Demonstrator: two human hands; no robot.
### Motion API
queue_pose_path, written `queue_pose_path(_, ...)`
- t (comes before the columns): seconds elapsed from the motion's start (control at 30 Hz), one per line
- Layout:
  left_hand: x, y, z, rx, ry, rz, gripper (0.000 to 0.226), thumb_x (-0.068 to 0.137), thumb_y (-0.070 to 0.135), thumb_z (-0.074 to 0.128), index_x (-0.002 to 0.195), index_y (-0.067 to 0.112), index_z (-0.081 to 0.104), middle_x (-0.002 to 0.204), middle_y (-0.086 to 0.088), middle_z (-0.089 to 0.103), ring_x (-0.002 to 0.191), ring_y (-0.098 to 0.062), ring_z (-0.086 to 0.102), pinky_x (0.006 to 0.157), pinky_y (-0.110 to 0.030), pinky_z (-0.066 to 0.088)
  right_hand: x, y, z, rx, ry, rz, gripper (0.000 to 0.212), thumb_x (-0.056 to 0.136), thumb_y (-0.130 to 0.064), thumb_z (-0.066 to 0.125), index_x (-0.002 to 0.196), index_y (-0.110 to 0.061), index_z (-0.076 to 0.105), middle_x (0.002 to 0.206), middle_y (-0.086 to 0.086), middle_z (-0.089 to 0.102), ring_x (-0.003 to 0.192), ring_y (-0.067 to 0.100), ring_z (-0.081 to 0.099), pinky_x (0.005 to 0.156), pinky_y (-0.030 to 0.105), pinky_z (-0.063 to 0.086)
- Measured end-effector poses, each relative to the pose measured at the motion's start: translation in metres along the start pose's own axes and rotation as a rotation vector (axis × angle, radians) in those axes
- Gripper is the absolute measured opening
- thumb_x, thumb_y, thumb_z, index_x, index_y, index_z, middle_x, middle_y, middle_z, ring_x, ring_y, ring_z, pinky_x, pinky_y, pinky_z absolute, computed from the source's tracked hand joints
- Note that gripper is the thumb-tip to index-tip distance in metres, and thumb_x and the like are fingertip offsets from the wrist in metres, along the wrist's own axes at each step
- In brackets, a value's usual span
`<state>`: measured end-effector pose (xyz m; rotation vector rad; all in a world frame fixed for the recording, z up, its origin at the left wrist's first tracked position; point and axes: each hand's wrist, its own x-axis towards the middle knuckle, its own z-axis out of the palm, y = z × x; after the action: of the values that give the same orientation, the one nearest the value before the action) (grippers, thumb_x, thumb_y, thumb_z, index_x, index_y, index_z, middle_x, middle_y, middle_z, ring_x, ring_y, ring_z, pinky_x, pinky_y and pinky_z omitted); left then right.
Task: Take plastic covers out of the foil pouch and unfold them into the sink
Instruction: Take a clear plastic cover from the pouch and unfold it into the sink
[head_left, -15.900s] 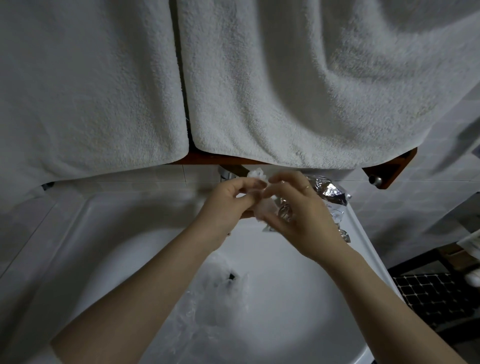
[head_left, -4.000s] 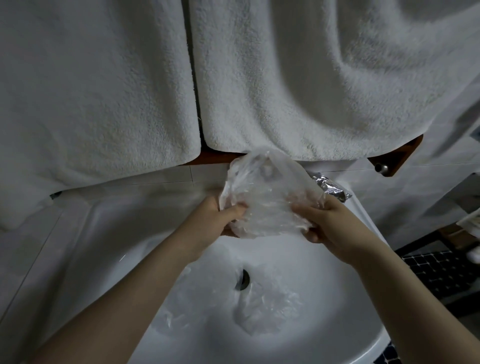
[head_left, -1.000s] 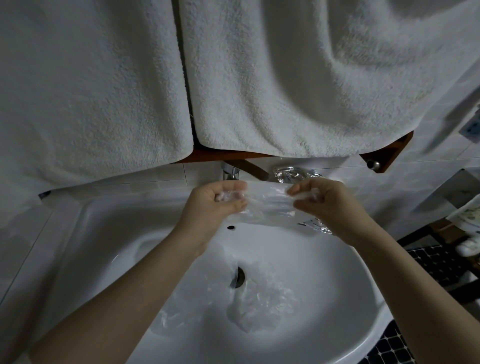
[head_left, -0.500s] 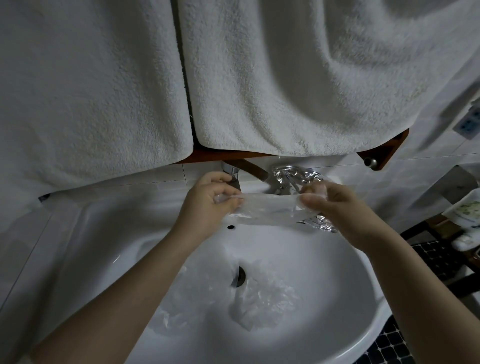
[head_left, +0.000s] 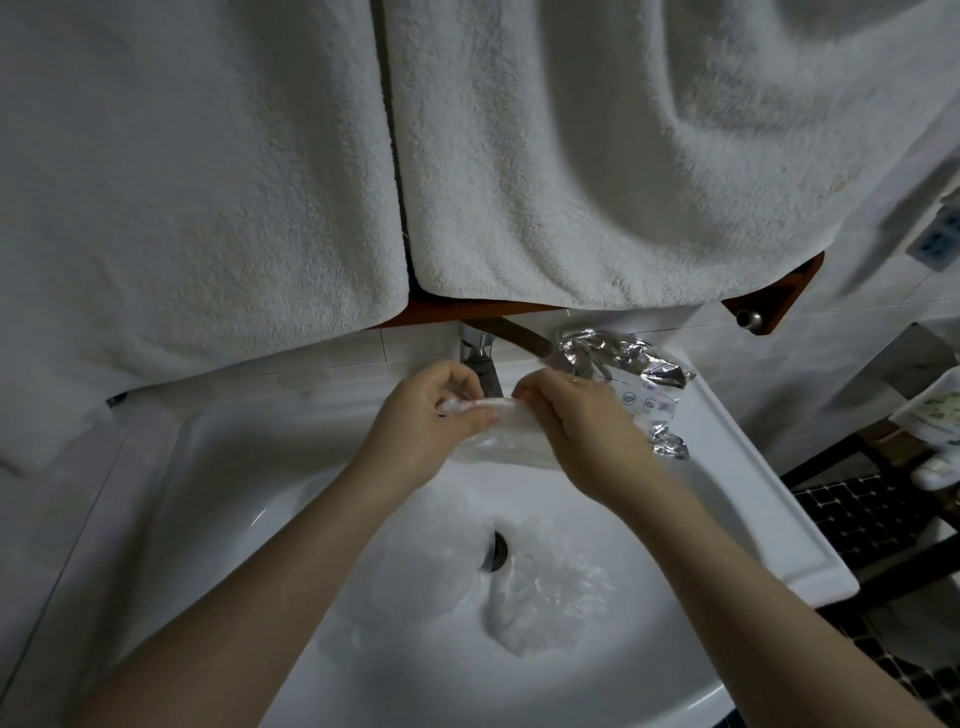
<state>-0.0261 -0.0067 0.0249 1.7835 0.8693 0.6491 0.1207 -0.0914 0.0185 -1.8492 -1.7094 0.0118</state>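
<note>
Two hands: my left hand (head_left: 434, 415) and my right hand (head_left: 576, 421) both pinch the same folded plastic cover (head_left: 501, 441), fingers curled onto its top edge, just in front of the tap (head_left: 480, 358).
Cover in hand: bunched and mostly folded, held above the back of the sink (head_left: 727, 467), between the tap and the drain (head_left: 500, 551).
Covers already down: at least two lie opened in the basin, one (head_left: 550, 592) just right of the drain and one (head_left: 421, 561) just left of it; how many in all I cannot tell, the film is too clear.
Foil pouch: the foil pouch (head_left: 618, 364) lies crumpled on the sink's rim, to the right of the tap, its open end towards my right hand.
Risk, tearing: the film looks thin; if I pull my hands apart too sharply while the folds cling, I think it could rip at the pinch.
Risk, snagging: my hands are close to the tap, so the spreading cover could catch on the spout.
Risk, pouch: my right wrist is near the pouch; a wide sweep could knock it off the rim.
Risk, drain: a dropped cover may land over the drain and pile on the others instead of lying open.
</note>
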Motion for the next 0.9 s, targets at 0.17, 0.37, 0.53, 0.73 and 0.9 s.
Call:
queue_pose_path(0.17, -0.006, -0.003, -0.014, -0.153, -0.084, -0.079, 0.016, 0.080, 0.010, 0.070, 0.074, 0.023, 0.061, 0.070, 0.013, 0.061, 0.071, -0.007, 0.055, 0.070, -0.019, 0.044, -0.011, -0.002, 0.005, 0.001, 0.011, -0.017, 0.037, 0.092, -0.033, 0.031, 0.110, -0.013, 0.057, 0.084, -0.002, 0.063, 0.074, 0.025, 0.058, 0.061, 0.036, 0.044)
queue_pose_path(0.37, -0.011, -0.009, -0.017, -0.341, -0.316, -0.262, 0.040, 0.087, -0.013, 0.041, 0.070, 0.011, 0.067, 0.072, 0.003, 0.071, 0.069, -0.005, 0.065, 0.062, -0.015, 0.051, -0.014, 0.006, -0.006, 0.004, -0.056, 0.007, 0.025, 0.089, -0.038, 0.035, 0.092, -0.018, 0.049, 0.063, -0.005, 0.054, 0.056, 0.019, 0.048, 0.054, 0.033, 0.040)
queue_pose_path(0.53, -0.007, -0.006, 0.000, -0.474, -0.204, -0.324, 0.027, 0.086, -0.007, 0.048, 0.073, 0.007, 0.067, 0.076, -0.005, 0.070, 0.077, -0.018, 0.063, 0.077, -0.029, 0.051, -0.014, 0.014, -0.012, 0.006, -0.088, -0.026, 0.035, 0.079, -0.056, 0.044, 0.081, -0.023, 0.056, 0.062, -0.022, 0.046, 0.058, 0.005, 0.043, 0.054, 0.014, 0.031)
queue_pose_path(0.73, 0.001, -0.003, 0.018, -0.278, -0.106, -0.284, 0.015, 0.072, 0.007, 0.077, 0.078, 0.019, 0.070, 0.096, -0.002, 0.069, 0.102, -0.025, 0.060, 0.099, -0.040, 0.044, -0.014, 0.021, -0.018, -0.138, -0.134, 0.012, 0.028, 0.085, -0.036, 0.065, 0.103, -0.016, 0.060, 0.093, -0.002, 0.067, 0.081, 0.019, 0.059, 0.063, 0.029, 0.041)
queue_pose_path(0.9, 0.002, -0.004, 0.029, -0.203, -0.055, -0.183, 0.019, 0.078, 0.004, 0.072, 0.082, 0.023, 0.069, 0.090, 0.009, 0.065, 0.092, -0.011, 0.057, 0.076, -0.017, 0.043, -0.014, 0.028, -0.027, -0.200, -0.138, -0.003, 0.022, 0.091, -0.030, 0.056, 0.107, -0.015, 0.061, 0.101, 0.002, 0.065, 0.092, 0.025, 0.059, 0.065, 0.030, 0.038)
